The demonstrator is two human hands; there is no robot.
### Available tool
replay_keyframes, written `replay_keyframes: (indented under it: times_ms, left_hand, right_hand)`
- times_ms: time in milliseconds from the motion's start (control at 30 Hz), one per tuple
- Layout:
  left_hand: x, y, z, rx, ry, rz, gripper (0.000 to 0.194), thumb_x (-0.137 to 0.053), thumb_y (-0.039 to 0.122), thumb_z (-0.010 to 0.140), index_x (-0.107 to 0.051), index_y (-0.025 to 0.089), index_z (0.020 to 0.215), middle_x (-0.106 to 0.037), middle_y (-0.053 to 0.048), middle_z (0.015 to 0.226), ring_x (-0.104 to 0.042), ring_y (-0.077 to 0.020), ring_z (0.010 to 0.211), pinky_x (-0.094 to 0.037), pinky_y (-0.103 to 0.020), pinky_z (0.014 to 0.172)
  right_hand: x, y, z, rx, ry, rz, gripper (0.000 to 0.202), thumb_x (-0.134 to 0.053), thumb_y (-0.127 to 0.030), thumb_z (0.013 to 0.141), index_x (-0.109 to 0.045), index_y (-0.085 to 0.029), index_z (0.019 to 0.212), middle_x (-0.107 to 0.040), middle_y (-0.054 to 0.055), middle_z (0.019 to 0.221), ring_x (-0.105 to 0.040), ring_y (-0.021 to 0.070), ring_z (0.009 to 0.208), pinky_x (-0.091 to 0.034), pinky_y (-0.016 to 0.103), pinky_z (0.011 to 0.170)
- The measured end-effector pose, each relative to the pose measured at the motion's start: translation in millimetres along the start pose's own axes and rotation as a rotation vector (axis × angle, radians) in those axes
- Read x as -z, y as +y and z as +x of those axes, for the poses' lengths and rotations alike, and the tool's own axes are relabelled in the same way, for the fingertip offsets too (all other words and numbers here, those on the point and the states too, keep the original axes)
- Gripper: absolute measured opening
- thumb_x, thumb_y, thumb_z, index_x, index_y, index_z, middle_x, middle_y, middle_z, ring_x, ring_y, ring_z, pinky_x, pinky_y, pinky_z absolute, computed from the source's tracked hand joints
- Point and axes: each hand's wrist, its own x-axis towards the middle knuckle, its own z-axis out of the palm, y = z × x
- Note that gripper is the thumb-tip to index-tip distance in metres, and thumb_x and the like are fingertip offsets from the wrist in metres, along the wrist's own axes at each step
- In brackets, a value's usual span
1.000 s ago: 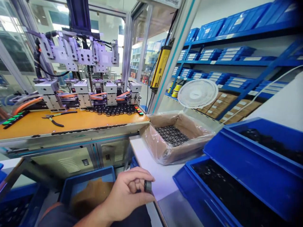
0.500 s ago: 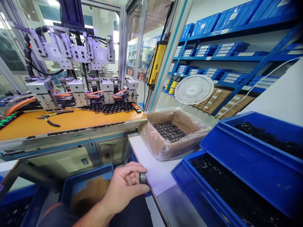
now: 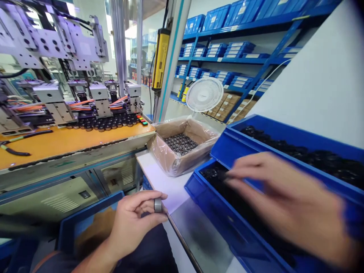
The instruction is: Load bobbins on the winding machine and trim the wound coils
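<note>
My left hand [image 3: 133, 218] is at the lower middle, its fingers and thumb closed around a small dark ring-shaped part [image 3: 158, 205]. At the right, my right hand [image 3: 273, 193] hangs blurred over the lower blue bin [image 3: 196, 181], which holds black parts. Its thumb and index finger pinch at something small and dark, too blurred to make out. Behind it stands the upper blue bin [image 3: 220, 146] with more black parts [image 3: 318, 157].
A plastic-lined carton [image 3: 162, 151] of small dark parts sits on the white table [image 3: 145, 163]. On the left, a machine [image 3: 99, 98] stands over an orange bench [image 3: 65, 142] with rows of black parts and pliers [image 3: 17, 146]. Beyond are a white fan [image 3: 204, 94] and blue shelves [image 3: 233, 60].
My right hand has come into view over the lower blue bin. The view has turned right, and my left hand still holds the ring-shaped part.
</note>
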Motion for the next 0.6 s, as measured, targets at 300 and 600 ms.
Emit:
replay_keyframes:
  times_ms: [300, 600]
  left_hand:
    - [-4.5, 2.0, -10.4, -0.138, -0.074, 0.187, 0.042, -0.087, 0.010, 0.065, -0.078, 0.023, 0.103, -0.081, -0.007, 0.093, -0.077, -0.0181, 0.070, -0.063, -0.022, 0.068]
    - [-7.3, -3.1, -7.9, -0.233, -0.082, 0.273, 0.046, -0.086, 0.008, 0.066, -0.078, 0.027, 0.106, -0.081, -0.005, 0.095, -0.077, -0.0176, 0.078, -0.062, -0.019, 0.072]
  right_hand:
    - [-87.8, -50.1, -31.4, 0.040, -0.122, 0.437, 0.007, -0.055, -0.012, 0.095, -0.061, -0.015, 0.091, -0.065, 0.005, 0.083, -0.065, 0.0122, 0.075, -0.056, 0.021, 0.065]
    - [-76.1, -37.3, -35.7, 0.111, -0.084, 0.295, 0.015, -0.057, -0.017, 0.097, -0.061, -0.011, 0.110, -0.068, 0.009, 0.093, -0.067, 0.0141, 0.087, -0.060, 0.024, 0.072]
